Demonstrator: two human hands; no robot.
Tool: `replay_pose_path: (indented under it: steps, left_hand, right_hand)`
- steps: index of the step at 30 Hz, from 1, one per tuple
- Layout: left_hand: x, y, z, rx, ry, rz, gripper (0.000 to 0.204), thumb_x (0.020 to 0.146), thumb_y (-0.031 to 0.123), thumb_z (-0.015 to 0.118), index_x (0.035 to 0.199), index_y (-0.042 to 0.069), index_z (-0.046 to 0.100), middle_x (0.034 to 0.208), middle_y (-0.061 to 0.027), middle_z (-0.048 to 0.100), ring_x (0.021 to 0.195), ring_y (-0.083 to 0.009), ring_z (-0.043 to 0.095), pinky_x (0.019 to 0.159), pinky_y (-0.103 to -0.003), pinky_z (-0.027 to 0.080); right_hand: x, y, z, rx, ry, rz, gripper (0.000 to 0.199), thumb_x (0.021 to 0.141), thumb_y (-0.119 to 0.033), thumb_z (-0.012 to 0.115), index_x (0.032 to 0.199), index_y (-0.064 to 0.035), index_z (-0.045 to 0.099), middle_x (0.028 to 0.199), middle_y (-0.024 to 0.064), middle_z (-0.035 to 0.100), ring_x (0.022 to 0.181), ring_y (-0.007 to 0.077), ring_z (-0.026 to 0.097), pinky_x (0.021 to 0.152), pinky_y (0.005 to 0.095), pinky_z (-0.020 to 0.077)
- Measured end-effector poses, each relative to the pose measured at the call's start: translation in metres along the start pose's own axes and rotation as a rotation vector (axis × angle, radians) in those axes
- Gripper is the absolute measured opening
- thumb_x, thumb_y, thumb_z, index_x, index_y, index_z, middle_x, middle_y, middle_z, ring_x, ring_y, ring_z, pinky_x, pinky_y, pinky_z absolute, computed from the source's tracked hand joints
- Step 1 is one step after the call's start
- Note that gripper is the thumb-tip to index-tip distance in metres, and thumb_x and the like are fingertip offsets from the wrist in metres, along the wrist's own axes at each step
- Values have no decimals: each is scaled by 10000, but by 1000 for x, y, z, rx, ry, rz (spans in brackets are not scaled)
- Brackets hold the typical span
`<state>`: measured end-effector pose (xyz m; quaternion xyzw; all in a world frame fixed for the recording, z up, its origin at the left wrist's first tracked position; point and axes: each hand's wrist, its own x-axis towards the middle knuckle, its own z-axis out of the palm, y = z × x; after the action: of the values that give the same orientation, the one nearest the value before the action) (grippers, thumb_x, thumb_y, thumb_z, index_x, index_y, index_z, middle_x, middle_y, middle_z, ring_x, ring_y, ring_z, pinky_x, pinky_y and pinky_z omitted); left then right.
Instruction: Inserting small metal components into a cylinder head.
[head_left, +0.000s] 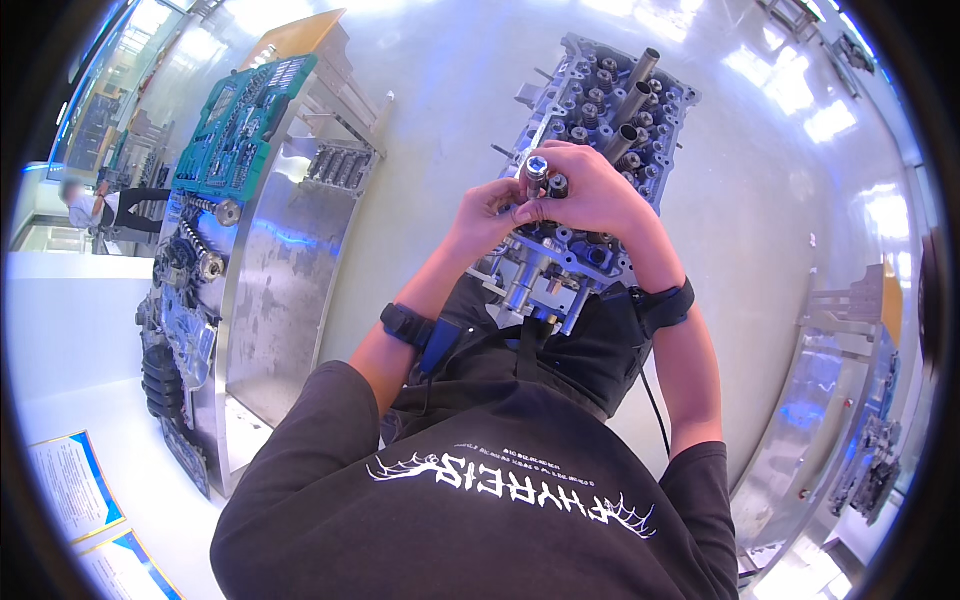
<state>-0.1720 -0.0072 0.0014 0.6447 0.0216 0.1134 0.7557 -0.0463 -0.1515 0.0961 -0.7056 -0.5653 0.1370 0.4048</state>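
Both of my hands meet over the near end of a grey metal engine cylinder head. Between them stands a chrome socket, with a square recess showing in its upper end. My right hand curls around the socket from the right. From the left, the fingers of my left hand pinch at it, just below its top. The socket's lower end is hidden by my fingers. Several tubes and valve springs stick up from the cylinder head beyond my hands.
On the left, a metal workbench bears a green tool case, camshafts and dark engine parts. Another cylinder head sits beside that bench. A person is at the far left. A second bench stands right.
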Motion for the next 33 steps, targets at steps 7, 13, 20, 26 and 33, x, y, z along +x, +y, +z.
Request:
replay_pose_path:
  steps: [7,13,20,26,33]
  left_hand:
    - [0,1,2,3,10,-16,273,908,145,686,1099,-40,624,1017,-62,662,954,-129,606,876,-296,494]
    - [0,0,-1,24,-104,79,236,963,148,603,1093,-48,627,996,-60,648,946,-142,609,862,-314,485]
    - [-3,5,2,-46,-36,17,255,942,140,639,1124,-34,606,1052,-53,625,1030,-147,585,925,-318,458]
    - [-2,4,-1,88,-50,55,337,872,194,739,1101,-5,591,1049,-43,626,1017,-138,583,936,-317,459]
    - [-1,4,5,7,1,44,314,828,112,772,1051,15,573,1043,-43,626,987,-131,590,898,-303,491]
  right_hand:
    - [-1,0,-5,118,-92,-38,200,763,-37,733,950,-15,665,863,74,666,825,208,628,750,329,513]
    - [-3,8,-5,332,-162,24,212,782,15,667,991,-17,681,824,85,684,749,186,639,702,323,507]
    - [-3,11,-2,252,-49,-61,129,776,-61,699,902,-34,701,743,105,675,669,199,630,645,318,487]
    - [-1,-4,-7,152,-70,22,188,728,-111,785,828,-24,652,724,56,596,673,158,533,647,297,454]
    - [-1,-3,-3,154,-21,15,275,680,-156,829,789,-20,615,715,57,559,672,165,521,626,302,436]
